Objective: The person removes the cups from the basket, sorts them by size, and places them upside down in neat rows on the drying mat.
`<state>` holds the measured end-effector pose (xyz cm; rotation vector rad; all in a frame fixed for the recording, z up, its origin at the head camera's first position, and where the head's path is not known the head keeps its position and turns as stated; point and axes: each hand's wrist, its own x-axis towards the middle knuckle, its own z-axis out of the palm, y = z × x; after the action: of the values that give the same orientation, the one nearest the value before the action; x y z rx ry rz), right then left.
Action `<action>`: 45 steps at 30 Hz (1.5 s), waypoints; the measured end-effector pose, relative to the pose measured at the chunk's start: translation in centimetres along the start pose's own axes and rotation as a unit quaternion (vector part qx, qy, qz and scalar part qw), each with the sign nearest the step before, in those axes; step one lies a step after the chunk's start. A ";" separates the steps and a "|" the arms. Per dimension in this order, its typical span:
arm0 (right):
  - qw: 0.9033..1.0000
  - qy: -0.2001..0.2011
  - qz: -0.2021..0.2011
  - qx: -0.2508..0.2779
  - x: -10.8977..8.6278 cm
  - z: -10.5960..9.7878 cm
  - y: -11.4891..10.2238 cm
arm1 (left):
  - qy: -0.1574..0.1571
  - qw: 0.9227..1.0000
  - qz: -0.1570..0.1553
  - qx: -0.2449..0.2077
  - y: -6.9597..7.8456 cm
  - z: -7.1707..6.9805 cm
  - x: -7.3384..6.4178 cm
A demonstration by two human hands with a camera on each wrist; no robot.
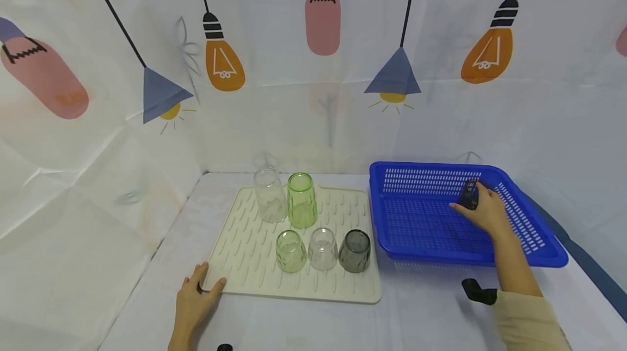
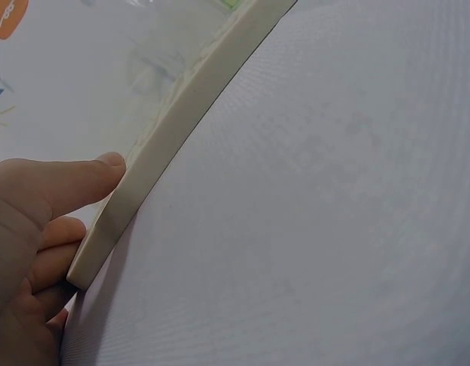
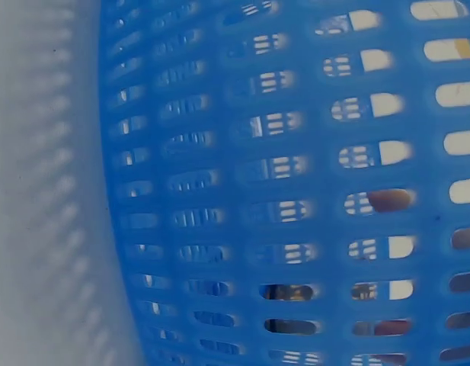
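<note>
In the head view my right hand (image 1: 487, 212) is inside the blue basket (image 1: 416, 258), its thumb and fingers gripping a dark glass (image 1: 468, 194) near the far right part. Through the basket's slots in the right wrist view only bits of fingers (image 3: 391, 200) show. My left hand (image 1: 192, 299) holds the near left corner of a cream ribbed drying mat (image 1: 245, 269), thumb against its front edge (image 2: 147, 179) and fingers curled at its side. On the mat stand a tall clear glass (image 1: 271, 198), a tall green glass (image 1: 302, 201), and short green (image 1: 291, 253), clear (image 1: 323, 250) and dark grey (image 1: 355, 253) glasses.
The basket stands right of the mat on a white-covered table (image 1: 294, 329). Behind and to the left hangs a white sheet (image 1: 274, 122) printed with lamps. A black wrist-camera mount (image 1: 479, 292) sticks out by the right sleeve (image 1: 529, 321), below the basket's front rim.
</note>
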<state>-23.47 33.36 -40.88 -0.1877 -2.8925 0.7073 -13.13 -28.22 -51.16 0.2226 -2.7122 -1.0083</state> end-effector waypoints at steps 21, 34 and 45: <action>0.995 -0.075 0.066 -0.009 2.1 -1.1 1.6 | 0.006 1.000 0.017 -0.019 0.0 0.0 0.3; 0.996 -0.037 0.085 0.011 3.3 -1.2 2.8 | 0.004 1.000 0.009 -0.006 0.1 0.0 0.2; 0.990 -0.124 0.055 0.037 3.4 -0.9 2.6 | 0.008 1.000 0.002 -0.001 0.2 0.1 0.1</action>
<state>-26.43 36.60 -40.88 -0.2684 -3.1034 0.9148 -13.24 -28.07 -51.09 0.2240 -2.6960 -1.0033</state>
